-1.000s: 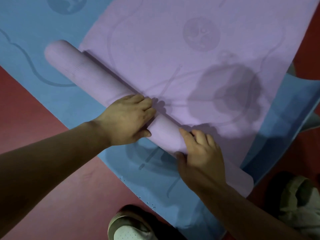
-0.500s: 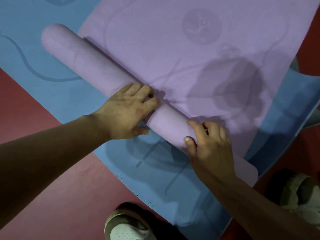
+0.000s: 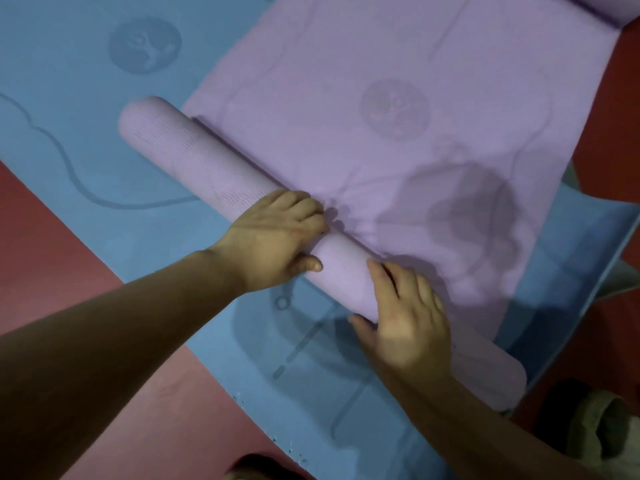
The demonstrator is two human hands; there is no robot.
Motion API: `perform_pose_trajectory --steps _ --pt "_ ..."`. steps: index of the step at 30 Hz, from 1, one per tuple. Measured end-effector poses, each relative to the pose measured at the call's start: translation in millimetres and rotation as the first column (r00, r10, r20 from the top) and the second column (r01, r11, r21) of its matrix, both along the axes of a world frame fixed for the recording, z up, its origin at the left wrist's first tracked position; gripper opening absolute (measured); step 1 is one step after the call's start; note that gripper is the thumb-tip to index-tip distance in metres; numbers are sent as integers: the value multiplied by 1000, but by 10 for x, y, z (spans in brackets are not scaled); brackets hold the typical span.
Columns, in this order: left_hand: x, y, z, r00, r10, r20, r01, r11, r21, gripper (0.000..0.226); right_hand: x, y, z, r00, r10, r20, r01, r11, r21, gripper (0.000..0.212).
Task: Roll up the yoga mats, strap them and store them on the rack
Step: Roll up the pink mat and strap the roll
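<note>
Purple mat [image 3: 346, 98] lies spread over a blue mat [image 3: 69, 81] on the red floor [image 3: 41, 244], and its near part is wound into a roll [image 3: 180, 157]. From my screen the roll runs on a slant, from far left down to near right, resting on the blue mat with the flat purple sheet stretching away behind it. The sheet's far end, at the top right corner, curls up on itself.

My left hand [image 3: 273, 240] grasps the roll about midway along: fingers bent over the top, thumb tucked against the near side. My right hand [image 3: 408, 323] is just beside it, toward the near right end, released and laid on the roll with fingers nearly straight across the top and the thumb spread out on the near side. The two hands are close but not touching. A tan cloth object [image 3: 595, 424] sits at the near right; I cannot tell what it is.
</note>
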State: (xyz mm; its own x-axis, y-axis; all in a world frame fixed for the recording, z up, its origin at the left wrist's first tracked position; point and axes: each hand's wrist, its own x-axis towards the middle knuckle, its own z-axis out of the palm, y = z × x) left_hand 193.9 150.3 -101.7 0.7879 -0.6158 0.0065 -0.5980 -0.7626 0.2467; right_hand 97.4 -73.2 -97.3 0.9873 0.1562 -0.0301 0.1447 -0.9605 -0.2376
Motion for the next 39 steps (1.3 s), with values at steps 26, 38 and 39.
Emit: perform_pose_trajectory --steps 26,38,39 --pt "-56 -150 122 991 52 121 -76 976 203 85 152 -56 77 999 17 50 -13 996 -89 69" --pt "-1081 101 9 997 82 15 -83 985 153 60 -800 166 -33 1000 -22 5 21 996 89 39" --pt "-1061 110 -14 997 81 5 -81 983 163 63 -793 140 -50 1000 -10 6 9 994 108 41"
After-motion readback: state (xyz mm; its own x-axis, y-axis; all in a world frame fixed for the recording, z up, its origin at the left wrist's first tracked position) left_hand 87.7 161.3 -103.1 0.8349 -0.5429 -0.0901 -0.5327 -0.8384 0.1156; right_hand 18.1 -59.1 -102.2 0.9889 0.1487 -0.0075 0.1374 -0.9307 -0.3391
